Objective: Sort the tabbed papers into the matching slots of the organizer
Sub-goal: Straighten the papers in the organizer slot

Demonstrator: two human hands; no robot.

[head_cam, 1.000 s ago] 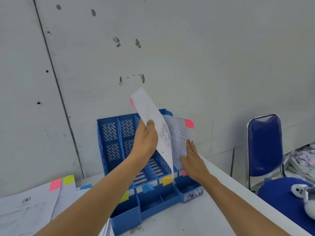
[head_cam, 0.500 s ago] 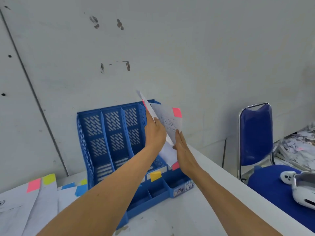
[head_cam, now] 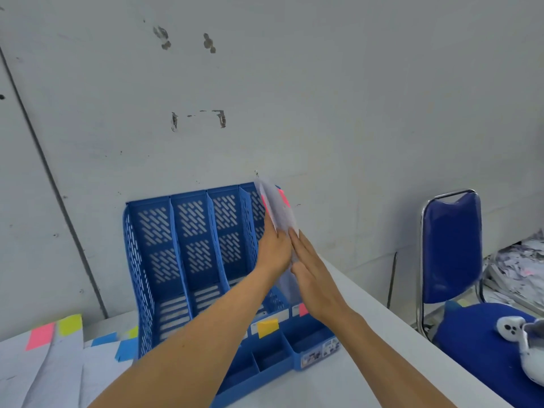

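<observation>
A blue organizer with four upright slots stands on a white surface, its back against a grey wall. The three slots on the left show only their perforated back panels. A few sheets of paper stand on edge in the rightmost slot, tilted and blurred, with a pink tab at their top corner.

Both hands meet at these sheets, palm towards palm, with the paper between them. The left hand lies against the sheets' left face, its fingers close together and pointing up. The right hand lies flat against the right face, its fingers straight and pressed together, the tips touching the paper. Neither hand curls round the sheets, though I cannot tell where the left thumb lies.

On the organizer's low front rail a yellow label sits below the third slot and a pink label below the rightmost one, just beside the right wrist. Small open bins run along the front.

To the left of the organizer, more papers lie flat on the surface, carrying pink, yellow and blue tabs. On the right, off the surface, stands a blue chair with a white controller on its seat, and beyond it a loose pile of sheets.
</observation>
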